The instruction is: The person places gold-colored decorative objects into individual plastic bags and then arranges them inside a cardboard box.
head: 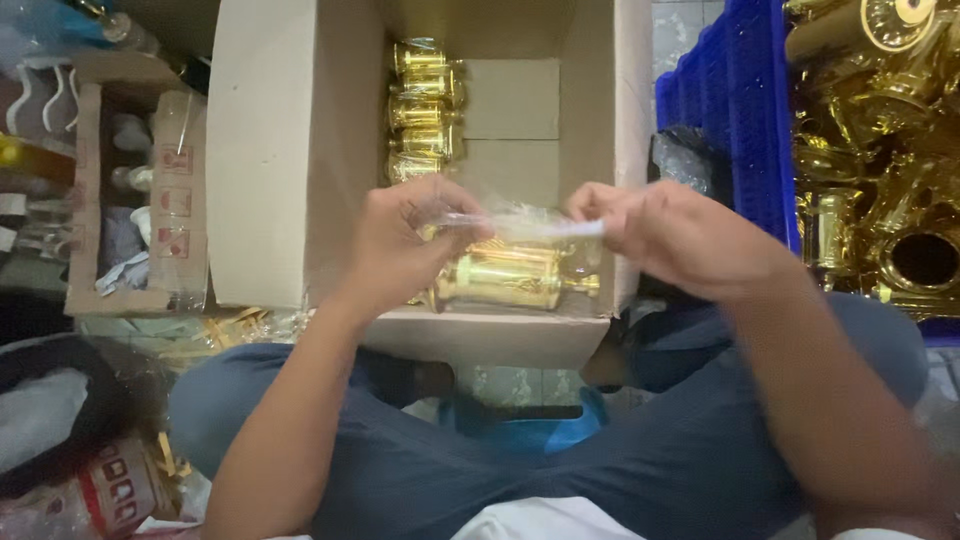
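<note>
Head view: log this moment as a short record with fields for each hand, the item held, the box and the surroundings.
left hand: pinches one end of the clear plastic bag
right hand: pinches the other end of the bag
held item: shiny gold cup-shaped piece inside the bag, lying sideways
cardboard box: open, a row of gold pieces along its left inner side
blue crate: at right, heaped with gold parts

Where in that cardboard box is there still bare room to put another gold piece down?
The cardboard box has bare floor at its far right, beside the row of bagged gold pieces along the left. Nearer, both hands, left and right, hold a clear bag around a gold piece. The blue crate is crowded.
</note>
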